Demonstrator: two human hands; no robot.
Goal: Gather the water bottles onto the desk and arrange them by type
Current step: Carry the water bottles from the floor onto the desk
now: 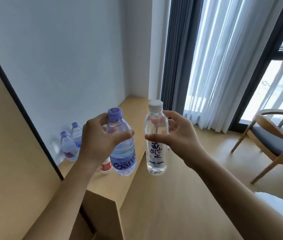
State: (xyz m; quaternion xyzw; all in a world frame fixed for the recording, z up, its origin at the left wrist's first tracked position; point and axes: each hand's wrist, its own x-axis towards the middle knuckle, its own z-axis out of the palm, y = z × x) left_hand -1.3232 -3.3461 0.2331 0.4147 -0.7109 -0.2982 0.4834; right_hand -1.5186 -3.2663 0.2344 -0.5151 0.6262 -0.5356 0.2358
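1. Head view: the left hand (101,139) grips a clear plastic purple-capped bottle (122,149); the right hand (177,135) pinches a slim clear white-capped bottle (156,139). Both are held in the air above the light wooden table (133,104).
2. Two more purple-capped bottles (71,144) stand near the wall.
3. Advice: set the purple one beside its mates, upright, and stand the white-capped one well apart.

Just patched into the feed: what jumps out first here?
Two raised bottles fill the centre: the left hand grips a purple-capped bottle, the right hand a slim white-capped bottle. Behind them, two more purple-capped bottles stand on the desk by the wall.
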